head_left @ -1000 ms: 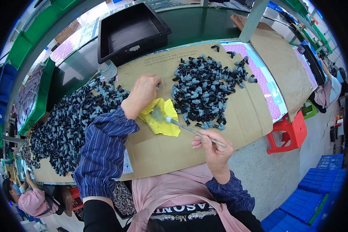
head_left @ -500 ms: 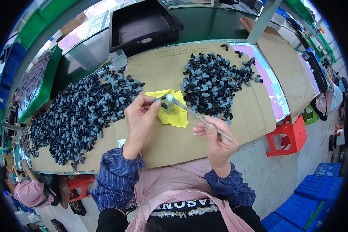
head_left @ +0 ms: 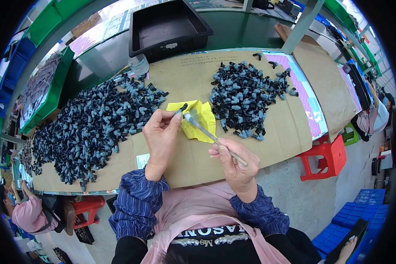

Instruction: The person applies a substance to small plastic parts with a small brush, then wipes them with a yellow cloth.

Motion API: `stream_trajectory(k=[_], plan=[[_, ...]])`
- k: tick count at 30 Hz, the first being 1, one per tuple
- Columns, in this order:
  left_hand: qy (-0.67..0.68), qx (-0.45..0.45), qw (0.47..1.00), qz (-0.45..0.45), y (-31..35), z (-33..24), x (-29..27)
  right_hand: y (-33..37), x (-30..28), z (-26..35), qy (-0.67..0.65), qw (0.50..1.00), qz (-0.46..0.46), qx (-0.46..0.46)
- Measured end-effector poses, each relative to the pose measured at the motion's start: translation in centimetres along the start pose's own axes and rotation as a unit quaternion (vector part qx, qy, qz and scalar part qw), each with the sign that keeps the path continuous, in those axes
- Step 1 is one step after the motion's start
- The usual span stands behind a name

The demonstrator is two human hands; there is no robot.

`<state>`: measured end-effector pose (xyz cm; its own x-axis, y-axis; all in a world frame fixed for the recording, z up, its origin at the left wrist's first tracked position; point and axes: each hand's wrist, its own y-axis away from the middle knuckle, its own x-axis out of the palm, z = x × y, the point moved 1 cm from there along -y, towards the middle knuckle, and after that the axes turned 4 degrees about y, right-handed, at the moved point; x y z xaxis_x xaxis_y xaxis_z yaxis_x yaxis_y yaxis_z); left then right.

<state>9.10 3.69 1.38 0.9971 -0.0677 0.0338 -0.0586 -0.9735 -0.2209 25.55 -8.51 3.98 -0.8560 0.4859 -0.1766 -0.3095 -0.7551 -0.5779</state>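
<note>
My left hand [head_left: 159, 140] pinches a small black-and-grey plastic part [head_left: 183, 108] between thumb and fingers, its black end pointing up and away. In my right hand [head_left: 238, 166] is a slim brush [head_left: 205, 132], held by its handle like a pen. The brush's pale tip is close to the part; whether they touch I cannot tell. Beneath both lies a crumpled yellow sheet [head_left: 203, 118]. A big heap of similar parts [head_left: 94, 121] spreads to the left, and a smaller heap [head_left: 242, 94] lies to the right beyond my hands.
Brown cardboard [head_left: 279, 145] covers the bench. Toward the back stand a black bin [head_left: 167, 42] and a clear plastic cup [head_left: 139, 66]. Red stools [head_left: 327, 159] flank the bench. Blue crates [head_left: 334, 235] are at lower right, where another person's hand [head_left: 349, 248] touches a black object.
My right hand and the brush have shifted left and slightly down. The part in my left hand has turned more upright. Another person's hand has appeared at lower right.
</note>
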Motion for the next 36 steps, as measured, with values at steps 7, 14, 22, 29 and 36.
stream_trajectory(k=[7, 14, 22, 29, 36], plan=[[0.182, -0.125, 0.975, -0.017, -0.4, 0.5, -0.3, 0.4, 0.1, -0.6, 0.032, 0.999, 0.016, -0.021], [0.202, -0.142, 0.968, -0.028, 0.4, 1.2, -0.1, 0.2, 0.1, -0.5, 0.010, 1.000, 0.008, -0.024], [-0.240, 0.295, 0.925, 0.014, 1.0, 1.0, -1.1, -0.5, -1.4, 0.2, -0.062, 0.997, -0.015, 0.043], [-0.327, 0.435, 0.827, 0.137, 1.7, -0.9, -1.5, -1.6, -0.8, 0.6, -0.117, 0.989, -0.025, 0.092], [-0.325, 0.443, 0.826, 0.129, 1.2, -0.5, -2.2, -1.9, -0.7, 0.8, -0.079, 0.992, 0.028, 0.092]])
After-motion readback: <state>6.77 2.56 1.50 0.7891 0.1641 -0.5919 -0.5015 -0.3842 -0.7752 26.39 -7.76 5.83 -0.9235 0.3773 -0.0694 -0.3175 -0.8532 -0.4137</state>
